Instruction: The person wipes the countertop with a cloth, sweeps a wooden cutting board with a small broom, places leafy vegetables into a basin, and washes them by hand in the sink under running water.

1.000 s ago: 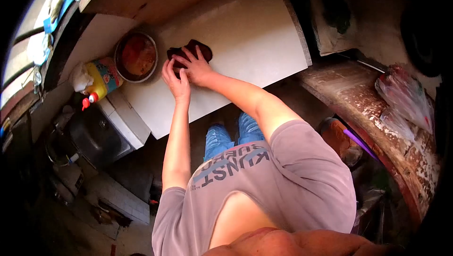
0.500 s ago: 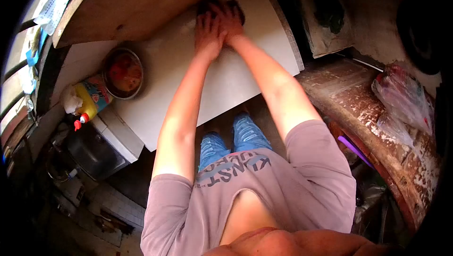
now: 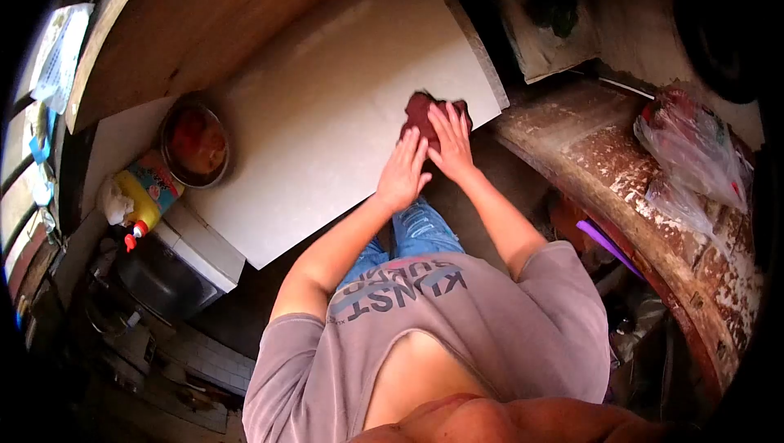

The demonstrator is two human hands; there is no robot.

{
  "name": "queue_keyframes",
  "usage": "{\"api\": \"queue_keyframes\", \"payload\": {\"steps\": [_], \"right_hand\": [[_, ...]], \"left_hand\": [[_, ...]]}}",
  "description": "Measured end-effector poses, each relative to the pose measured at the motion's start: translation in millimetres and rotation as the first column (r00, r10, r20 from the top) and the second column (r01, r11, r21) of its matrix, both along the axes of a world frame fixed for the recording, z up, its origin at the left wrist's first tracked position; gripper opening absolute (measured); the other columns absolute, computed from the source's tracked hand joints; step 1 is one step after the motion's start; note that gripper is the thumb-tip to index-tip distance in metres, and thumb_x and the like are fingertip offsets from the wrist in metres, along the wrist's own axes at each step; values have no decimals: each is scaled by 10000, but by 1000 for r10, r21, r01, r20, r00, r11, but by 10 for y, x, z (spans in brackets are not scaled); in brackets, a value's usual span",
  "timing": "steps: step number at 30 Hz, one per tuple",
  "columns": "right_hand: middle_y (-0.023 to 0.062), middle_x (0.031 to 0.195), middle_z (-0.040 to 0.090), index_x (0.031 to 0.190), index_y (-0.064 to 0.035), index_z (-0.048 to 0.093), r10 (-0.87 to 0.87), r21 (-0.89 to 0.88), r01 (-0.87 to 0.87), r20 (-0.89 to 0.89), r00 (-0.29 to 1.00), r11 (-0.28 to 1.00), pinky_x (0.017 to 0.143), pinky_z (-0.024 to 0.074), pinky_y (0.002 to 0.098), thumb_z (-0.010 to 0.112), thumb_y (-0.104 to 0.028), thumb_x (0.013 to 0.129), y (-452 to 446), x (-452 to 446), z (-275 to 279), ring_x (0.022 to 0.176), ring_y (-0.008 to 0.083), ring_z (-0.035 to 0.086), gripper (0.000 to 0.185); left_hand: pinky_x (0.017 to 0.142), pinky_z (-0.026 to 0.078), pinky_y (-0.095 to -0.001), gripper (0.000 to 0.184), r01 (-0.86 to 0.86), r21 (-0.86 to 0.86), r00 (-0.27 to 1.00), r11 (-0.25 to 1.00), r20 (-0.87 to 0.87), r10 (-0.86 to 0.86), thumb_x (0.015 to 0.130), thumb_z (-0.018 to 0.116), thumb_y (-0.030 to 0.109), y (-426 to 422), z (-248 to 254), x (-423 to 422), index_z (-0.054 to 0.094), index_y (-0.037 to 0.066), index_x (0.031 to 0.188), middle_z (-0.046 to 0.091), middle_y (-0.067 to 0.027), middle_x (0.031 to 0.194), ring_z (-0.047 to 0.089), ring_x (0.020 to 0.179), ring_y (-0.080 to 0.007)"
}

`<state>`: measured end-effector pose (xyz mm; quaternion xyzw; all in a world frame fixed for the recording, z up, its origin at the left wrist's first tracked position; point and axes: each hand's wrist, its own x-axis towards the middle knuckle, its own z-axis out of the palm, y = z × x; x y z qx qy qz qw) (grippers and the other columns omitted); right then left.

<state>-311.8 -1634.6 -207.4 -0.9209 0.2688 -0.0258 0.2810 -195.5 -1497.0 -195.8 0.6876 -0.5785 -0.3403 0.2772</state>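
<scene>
A crumpled dark maroon cloth point(image 3: 422, 110) lies on the white countertop point(image 3: 318, 124), close to its front right edge. My right hand point(image 3: 452, 142) rests flat on the cloth with its fingers stretched out. Beside it, my left hand point(image 3: 402, 172) has straight fingers whose tips touch the cloth's lower left side; its palm is over the counter's front edge. Neither hand wraps around the cloth, and part of it is hidden beneath the fingers.
A metal bowl point(image 3: 170, 129) with reddish contents stands at the counter's left end. A yellow bottle with a red cap point(image 3: 147, 198) lies near the dark sink point(image 3: 163, 280). On the right, a worn brown surface point(image 3: 563, 129) carries a clear plastic bag point(image 3: 694, 149).
Both hands and the cloth have moved from the back of the counter toward me and to the right, reaching the front edge. My arms are now more bent.
</scene>
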Motion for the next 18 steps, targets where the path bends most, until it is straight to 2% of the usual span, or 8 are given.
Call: {"api": "queue_keyframes", "payload": {"steps": [2,4,7,11,14,15,18], "right_hand": [[64,1480,283,1398,-128,328,4,26,-2,-92,996,1000,1099,147,560,689,-149,715,86,-200,49,1394,334,165,773],[58,1473,292,1397,-126,329,20,7,-20,-89,996,1000,1101,146,559,684,-161,724,-38,-164,54,1390,331,172,762],[29,1474,280,1403,-151,336,4,-118,-10,-47,999,993,1112,141,537,673,-208,740,-430,94,-46,1379,312,188,746],[26,1468,290,1404,-159,338,-34,-266,38,19,999,963,1108,149,526,631,-206,763,-1082,735,-245,1363,313,218,706],[30,1462,299,1394,-139,351,-80,-326,70,-17,997,943,1097,145,551,597,-215,784,-1291,1105,-286,1361,326,207,662],[30,1462,299,1394,-139,351,-76,-320,67,-16,997,945,1097,145,551,597,-215,784,-1231,1094,-291,1361,326,207,662],[85,1465,283,1385,-81,340,-109,-315,104,2,994,943,1092,139,567,570,-187,795,-844,958,-252,1358,369,203,642]], "left_hand": [[1122,203,-462,816,92,57,992,994,80,-97,747,691,241,61,41,-161,273,-21,1396,189,-250,1473,180,1374,-398],[1122,206,-457,797,87,51,992,995,92,-91,748,681,236,-82,-16,-141,286,-12,1394,197,-229,1479,169,1383,-378],[1118,215,-455,762,97,3,973,995,211,-96,754,654,235,-491,-153,111,307,-2,1390,212,-190,1488,181,1385,-354],[1116,203,-455,733,-39,-70,944,997,323,60,786,625,269,-1206,-287,562,304,7,1390,216,-189,1485,195,1378,-358],[1125,178,-436,686,-113,-23,896,993,429,112,822,590,319,-1530,-288,805,329,26,1384,214,-158,1494,180,1386,-322],[1098,225,-467,646,-86,-80,899,993,422,112,830,584,285,-1494,-291,846,352,-4,1360,253,-215,1462,237,1357,-368],[1090,241,-476,630,-81,-98,911,992,396,113,822,587,264,-1116,-237,705,372,-11,1346,265,-234,1451,244,1354,-379]]}}
